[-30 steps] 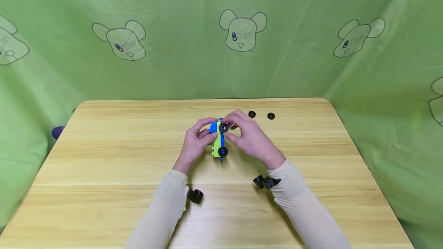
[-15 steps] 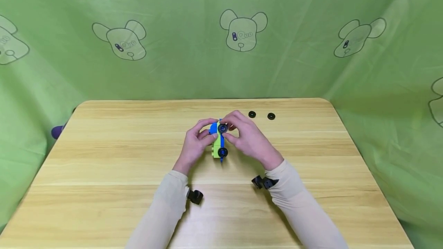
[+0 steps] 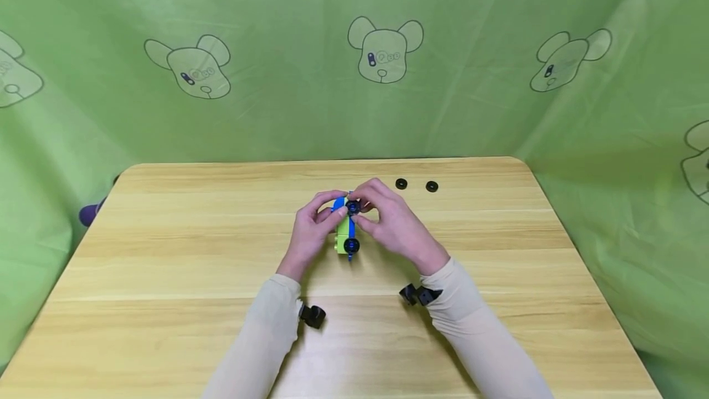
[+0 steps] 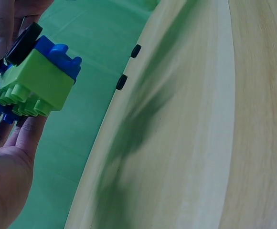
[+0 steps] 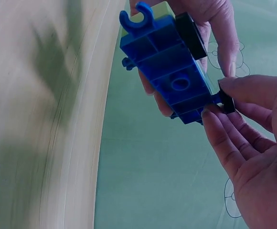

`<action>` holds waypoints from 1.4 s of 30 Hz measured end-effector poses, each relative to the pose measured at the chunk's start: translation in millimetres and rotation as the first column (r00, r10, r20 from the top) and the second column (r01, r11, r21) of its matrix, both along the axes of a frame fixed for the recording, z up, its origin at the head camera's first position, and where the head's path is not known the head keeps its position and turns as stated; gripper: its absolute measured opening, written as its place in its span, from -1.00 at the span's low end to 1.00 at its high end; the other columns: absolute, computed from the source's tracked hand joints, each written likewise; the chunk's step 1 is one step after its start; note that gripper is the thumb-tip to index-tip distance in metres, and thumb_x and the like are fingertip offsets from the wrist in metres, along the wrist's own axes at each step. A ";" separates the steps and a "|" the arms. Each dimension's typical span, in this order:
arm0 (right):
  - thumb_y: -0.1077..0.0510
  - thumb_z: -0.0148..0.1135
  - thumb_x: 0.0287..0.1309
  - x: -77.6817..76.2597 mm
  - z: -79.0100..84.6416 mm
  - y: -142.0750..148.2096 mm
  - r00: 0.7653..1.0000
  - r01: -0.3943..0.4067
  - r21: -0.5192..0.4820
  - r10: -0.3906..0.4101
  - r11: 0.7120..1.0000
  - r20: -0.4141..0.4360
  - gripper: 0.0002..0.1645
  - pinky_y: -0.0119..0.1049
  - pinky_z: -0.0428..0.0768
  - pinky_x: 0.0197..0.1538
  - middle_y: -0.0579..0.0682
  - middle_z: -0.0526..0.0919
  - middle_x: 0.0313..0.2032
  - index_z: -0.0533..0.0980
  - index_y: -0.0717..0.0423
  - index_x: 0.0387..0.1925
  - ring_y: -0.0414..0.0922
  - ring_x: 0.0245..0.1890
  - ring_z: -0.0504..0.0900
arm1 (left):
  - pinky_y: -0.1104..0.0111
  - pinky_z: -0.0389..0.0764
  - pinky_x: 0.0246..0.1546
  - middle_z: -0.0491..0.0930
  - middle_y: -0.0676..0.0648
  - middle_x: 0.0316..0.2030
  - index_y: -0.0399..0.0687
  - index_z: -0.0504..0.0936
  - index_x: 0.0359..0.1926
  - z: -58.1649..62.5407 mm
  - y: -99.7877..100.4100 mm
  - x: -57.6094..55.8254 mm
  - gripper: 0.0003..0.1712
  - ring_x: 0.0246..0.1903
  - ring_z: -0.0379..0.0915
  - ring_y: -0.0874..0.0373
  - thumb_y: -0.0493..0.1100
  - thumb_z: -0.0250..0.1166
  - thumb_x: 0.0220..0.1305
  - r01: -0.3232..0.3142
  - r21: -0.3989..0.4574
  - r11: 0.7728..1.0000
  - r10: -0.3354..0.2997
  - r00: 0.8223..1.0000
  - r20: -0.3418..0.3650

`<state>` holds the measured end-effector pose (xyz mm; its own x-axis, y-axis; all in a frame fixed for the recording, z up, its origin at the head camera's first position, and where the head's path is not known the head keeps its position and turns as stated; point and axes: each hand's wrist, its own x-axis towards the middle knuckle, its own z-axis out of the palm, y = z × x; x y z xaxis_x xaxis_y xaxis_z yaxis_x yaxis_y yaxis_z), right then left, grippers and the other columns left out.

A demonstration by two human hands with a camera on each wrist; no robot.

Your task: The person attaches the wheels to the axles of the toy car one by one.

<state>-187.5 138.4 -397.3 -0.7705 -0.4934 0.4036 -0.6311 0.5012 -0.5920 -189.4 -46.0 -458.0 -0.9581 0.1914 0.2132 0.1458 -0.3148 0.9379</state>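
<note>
A toy car of building blocks, with a lime-green body (image 3: 343,231) on a blue base (image 5: 162,71), is held on its side above the table. My left hand (image 3: 310,229) grips it by its far part, at the blue and green blocks. My right hand (image 3: 396,223) pinches a black tyre (image 5: 228,99) between thumb and fingers, right at a blue hub on the car's far end. Its blue centre shows through in the head view. Another tyre (image 3: 351,245) sits on the hub at the near end. A blue hook (image 5: 141,19) juts from the base.
Two loose black tyres, one left (image 3: 401,183) and one right (image 3: 431,186), lie on the wooden table (image 3: 194,251) near its back edge. Green cloth (image 3: 299,97) hangs behind. A purple object (image 3: 88,214) shows past the table's left edge.
The tyre in my right hand has shifted slightly onto the far hub, whose blue now shows in its centre. My right hand has moved a little left; my left hand keeps its grip.
</note>
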 end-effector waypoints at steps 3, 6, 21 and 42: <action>0.28 0.28 0.25 0.6 -0.5 1.1 1.000 0.010 -0.017 -0.009 1.000 0.015 -0.71 -0.25 0.59 0.01 -0.06 0.54 -0.04 0.57 0.18 0.01 -0.13 -0.09 0.56 | 0.33 0.66 -0.10 0.43 -0.16 0.17 -0.30 0.52 0.17 0.1 -0.4 0.0 -0.60 -0.01 0.57 -0.05 -0.34 0.26 0.34 -0.003 -0.007 1.000 0.003 1.000 0.003; 0.29 0.18 0.33 0.8 -2.0 1.7 0.999 0.025 -0.051 -0.024 0.998 0.024 -0.76 -0.21 0.59 0.01 -0.07 0.55 -0.03 0.58 0.17 0.01 -0.12 -0.06 0.55 | 0.34 0.66 -0.11 0.43 -0.16 0.17 -0.30 0.52 0.17 0.6 -1.2 -0.1 -0.60 0.00 0.56 -0.05 -0.33 0.26 0.33 -0.005 -0.006 1.000 0.005 1.000 0.005; 0.25 0.24 0.30 3.1 0.5 -8.7 0.937 0.200 -0.140 -0.147 0.970 0.316 -0.77 -0.29 0.66 -0.15 0.02 0.62 -0.23 0.55 0.24 -0.05 -0.08 -0.25 0.63 | 0.29 0.68 -0.20 0.46 -0.16 0.12 -0.31 0.53 0.17 3.3 -3.9 -1.5 -0.60 -0.11 0.59 0.02 -0.36 0.27 0.32 -0.057 -0.017 0.998 0.057 0.998 -0.008; 0.35 0.17 0.31 -1.6 -5.5 -9.4 0.834 0.201 -0.353 0.029 0.914 0.551 -0.74 -0.08 0.70 -0.13 0.21 0.63 -0.24 0.50 0.46 -0.02 0.31 -0.19 0.62 | 0.10 0.60 0.02 0.43 -0.22 0.13 -0.42 0.50 0.15 3.7 -3.4 -2.1 -0.61 -0.03 0.57 -0.04 -0.45 0.24 0.29 -0.041 0.022 0.999 0.041 0.999 -0.030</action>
<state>-189.1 129.0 -402.8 -0.9491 -0.3100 0.0551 -0.1217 0.1998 -0.9722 -191.5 -49.4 -454.3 -0.9579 0.1473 0.2464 0.1878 -0.3278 0.9259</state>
